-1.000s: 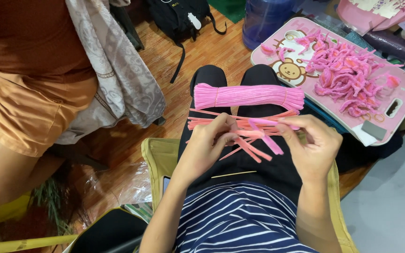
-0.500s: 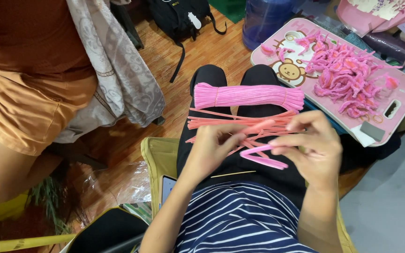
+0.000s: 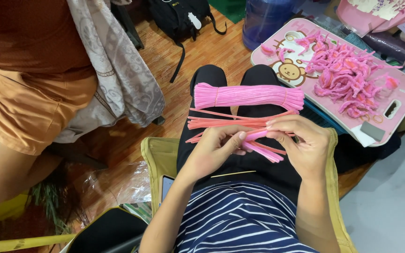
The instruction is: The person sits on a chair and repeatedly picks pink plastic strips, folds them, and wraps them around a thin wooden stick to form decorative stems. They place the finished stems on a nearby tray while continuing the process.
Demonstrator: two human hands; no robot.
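Observation:
My left hand [image 3: 214, 149] and my right hand [image 3: 301, 143] meet over my lap and pinch a small bunch of pink fuzzy stems [image 3: 262, 146] between their fingertips, the stems bent where they are gripped. A tied bundle of straight pink stems [image 3: 247, 96] lies across my knees. Just below it, several loose salmon-pink stems [image 3: 221, 122] lie across my thighs, partly hidden by my hands.
A pink tray with a cartoon monkey [image 3: 301, 75] sits to the right, heaped with bent pink pieces [image 3: 348, 77]. Another person in brown shorts [image 3: 29, 112] sits at the left beside a grey cloth [image 3: 118, 70]. A black backpack [image 3: 179, 18] and blue water jug [image 3: 266, 18] stand ahead.
My hands have gathered several loose stems into one small bunch and drawn closer together; the stems that fanned out below my hands are now folded and pinched between both hands.

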